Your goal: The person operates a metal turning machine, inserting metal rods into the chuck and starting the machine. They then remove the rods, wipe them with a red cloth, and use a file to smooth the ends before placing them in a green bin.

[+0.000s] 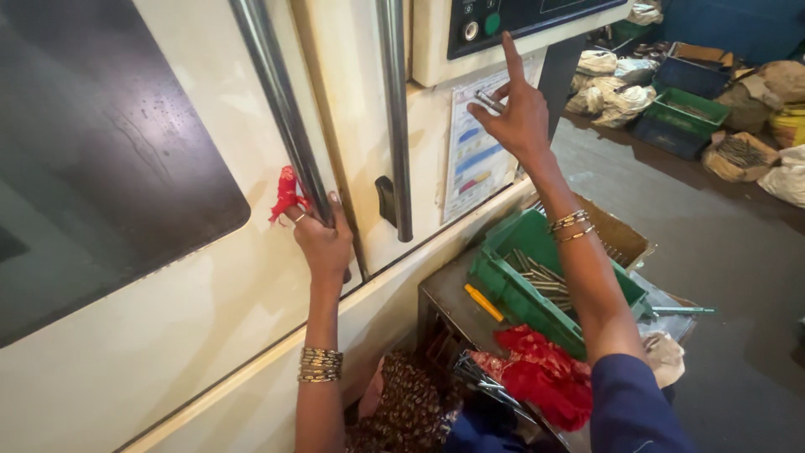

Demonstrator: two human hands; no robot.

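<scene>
My left hand [323, 239] grips the long steel door handle [281, 109] of a cream machine door, just below a red thread [286, 193] tied around the bar. My right hand [516, 113] is raised to the machine's dark control panel [520, 18], index finger straight up against its lower edge. The other fingers of that hand pinch a short metal rod [488, 101]. Bangles sit on both wrists.
A second steel handle [394, 117] and a coloured chart [480, 155] are on the machine front. Below stand a green crate [511, 289] of metal rods, a red cloth [541, 373] and a yellow tool [484, 303]. Green and blue crates [688, 113] and sacks lie on the floor at right.
</scene>
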